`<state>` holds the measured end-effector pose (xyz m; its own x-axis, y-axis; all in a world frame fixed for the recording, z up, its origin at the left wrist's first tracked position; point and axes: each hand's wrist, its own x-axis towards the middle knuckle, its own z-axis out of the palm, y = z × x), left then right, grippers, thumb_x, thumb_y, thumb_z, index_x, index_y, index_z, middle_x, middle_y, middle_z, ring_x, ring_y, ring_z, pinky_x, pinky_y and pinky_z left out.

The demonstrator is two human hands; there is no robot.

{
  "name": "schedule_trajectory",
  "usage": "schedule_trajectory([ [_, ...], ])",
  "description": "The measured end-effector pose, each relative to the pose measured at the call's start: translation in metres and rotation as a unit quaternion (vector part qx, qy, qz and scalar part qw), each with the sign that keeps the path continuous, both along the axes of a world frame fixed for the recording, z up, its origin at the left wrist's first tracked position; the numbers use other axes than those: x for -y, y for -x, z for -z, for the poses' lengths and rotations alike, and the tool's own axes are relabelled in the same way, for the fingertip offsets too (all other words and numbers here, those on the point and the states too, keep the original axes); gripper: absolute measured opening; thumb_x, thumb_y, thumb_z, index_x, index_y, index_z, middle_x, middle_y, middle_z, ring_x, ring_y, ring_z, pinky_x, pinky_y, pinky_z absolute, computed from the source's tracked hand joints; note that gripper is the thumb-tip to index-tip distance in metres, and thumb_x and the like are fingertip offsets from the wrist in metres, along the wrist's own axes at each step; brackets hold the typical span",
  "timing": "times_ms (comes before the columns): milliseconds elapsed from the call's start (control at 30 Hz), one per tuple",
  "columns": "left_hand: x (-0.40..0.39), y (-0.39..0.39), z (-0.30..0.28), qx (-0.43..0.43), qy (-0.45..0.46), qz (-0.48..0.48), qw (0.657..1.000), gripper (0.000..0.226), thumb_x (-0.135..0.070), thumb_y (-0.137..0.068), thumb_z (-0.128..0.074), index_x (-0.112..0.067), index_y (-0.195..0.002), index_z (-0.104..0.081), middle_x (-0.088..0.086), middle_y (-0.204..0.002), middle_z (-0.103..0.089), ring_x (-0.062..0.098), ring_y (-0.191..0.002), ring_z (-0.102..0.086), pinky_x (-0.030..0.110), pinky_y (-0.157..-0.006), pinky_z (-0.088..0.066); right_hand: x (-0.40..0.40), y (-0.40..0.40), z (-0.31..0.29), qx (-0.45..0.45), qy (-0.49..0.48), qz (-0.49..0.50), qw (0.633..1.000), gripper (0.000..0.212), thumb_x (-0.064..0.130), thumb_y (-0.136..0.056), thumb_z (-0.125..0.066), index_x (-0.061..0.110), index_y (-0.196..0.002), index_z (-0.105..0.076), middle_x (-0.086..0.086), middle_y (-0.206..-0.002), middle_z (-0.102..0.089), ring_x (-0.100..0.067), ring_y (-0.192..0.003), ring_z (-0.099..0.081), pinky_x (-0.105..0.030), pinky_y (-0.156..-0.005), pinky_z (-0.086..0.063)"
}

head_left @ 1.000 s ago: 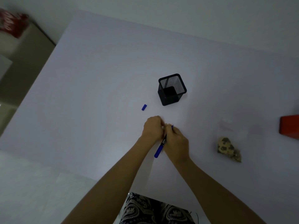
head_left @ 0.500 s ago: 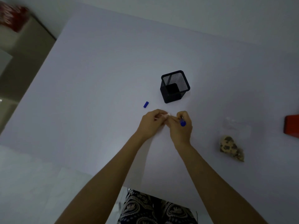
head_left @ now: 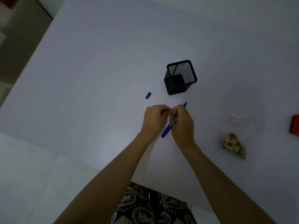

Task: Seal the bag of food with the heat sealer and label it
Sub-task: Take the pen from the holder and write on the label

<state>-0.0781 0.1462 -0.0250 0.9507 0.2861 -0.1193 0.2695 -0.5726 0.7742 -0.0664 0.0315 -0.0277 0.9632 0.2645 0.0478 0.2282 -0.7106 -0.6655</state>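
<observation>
My right hand grips a blue marker that lies across the palm, its rear end pointing toward me and its tip poking out past the fingers. My left hand meets it fingertip to fingertip, pinching something small and pale that I cannot make out. The marker's blue cap lies on the white table just left of the hands. The clear bag of food, with brown speckled contents in its lower corner, lies flat to the right, apart from both hands.
A black mesh pen holder stands just beyond the hands. A red object is cut off by the right edge. The table's front edge runs below my forearms, with patterned trousers under it.
The right hand turned the marker: half a second ago it stood end-on, now it lies lengthwise with the rear end toward me. Both hands stay pressed together in the same spot.
</observation>
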Motion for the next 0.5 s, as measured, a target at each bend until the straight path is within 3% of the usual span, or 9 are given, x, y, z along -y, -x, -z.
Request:
schedule_trajectory([
  [133,0.001,0.003,0.006,0.056,-0.074,0.054,0.994,0.012,-0.001,-0.082,-0.065,-0.004,-0.087,-0.075,0.012,-0.079,-0.072,0.022,-0.068,-0.066,0.020,-0.073,-0.048,0.003,-0.003,0.002,-0.026,-0.001,-0.023,0.999,0.020,-0.007,-0.088,-0.057,0.009,-0.080,-0.047,-0.009,-0.070,-0.051,-0.020,-0.058,-0.046,-0.029,-0.050,-0.041],
  [233,-0.002,0.004,0.009,0.069,-0.105,0.060,0.990,0.013,0.000,-0.078,-0.070,-0.002,-0.090,-0.073,0.015,-0.082,-0.066,0.021,-0.070,-0.061,0.020,-0.066,-0.047,-0.001,-0.004,-0.002,-0.012,0.048,-0.051,0.997,0.022,-0.006,-0.087,-0.058,0.013,-0.081,-0.046,-0.006,-0.067,-0.049,-0.014,-0.059,-0.043,-0.024,-0.049,-0.032],
  [367,-0.005,0.010,0.010,0.088,-0.132,0.079,0.984,0.025,0.001,-0.076,-0.073,0.001,-0.100,-0.067,0.017,-0.092,-0.065,0.026,-0.078,-0.063,0.024,-0.073,-0.051,-0.001,-0.001,0.001,0.025,0.113,-0.068,0.991,0.013,-0.003,-0.085,-0.063,0.006,-0.086,-0.055,-0.006,-0.065,-0.048,-0.014,-0.057,-0.042,-0.015,-0.046,-0.022],
  [500,-0.011,0.024,0.020,0.128,-0.207,0.163,0.956,0.028,-0.010,-0.074,-0.078,-0.001,-0.098,-0.068,0.014,-0.094,-0.070,0.028,-0.084,-0.065,0.031,-0.081,-0.048,-0.002,0.000,0.004,0.036,0.105,-0.055,0.992,0.013,0.001,-0.086,-0.065,0.005,-0.083,-0.054,-0.009,-0.063,-0.053,-0.014,-0.056,-0.044,-0.021,-0.047,-0.029],
])
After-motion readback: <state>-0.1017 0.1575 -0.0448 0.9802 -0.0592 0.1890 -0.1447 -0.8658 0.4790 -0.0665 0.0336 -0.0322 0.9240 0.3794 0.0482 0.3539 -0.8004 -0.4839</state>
